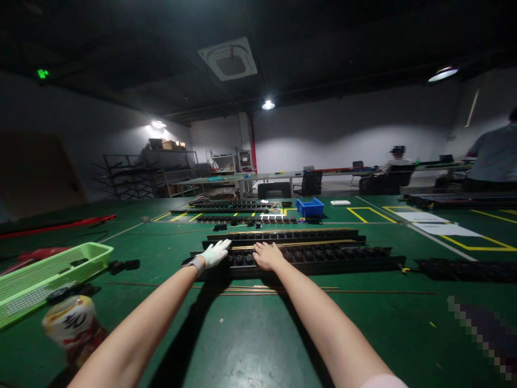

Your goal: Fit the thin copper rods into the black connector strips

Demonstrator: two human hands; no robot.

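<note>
Head view, hands: both arms reach forward over the green floor mat (250, 334). The left hand in a white fabric glove (215, 252) lies flat, fingers spread, on the left end of the long black plastic rail of small sockets (323, 256). The bare right hand (267, 255) rests palm down on the same rail, just beside the left. Neither hand is closed round anything; both lie open on top of it.
Head view, rail: it lies crosswise just in front of the person, with thin brass-coloured rods (307, 243) running along its upper edge. A second, similar black rail (283, 235) lies just behind.
Head view, progress: as a judgement, the rail looks filled with dark blocky parts along its length, and the hands seem to be pressing or steadying it. More thin brass rods (266, 291) lie loose on the mat nearer the person, apparently unused.
Head view, surroundings: a light green plastic mesh basket (48, 275) sits at the left, a printed drink can (70, 320) near it, blurred. A blue plastic bin (310, 207) stands further back. Other people sit and stand at distant tables.
</note>
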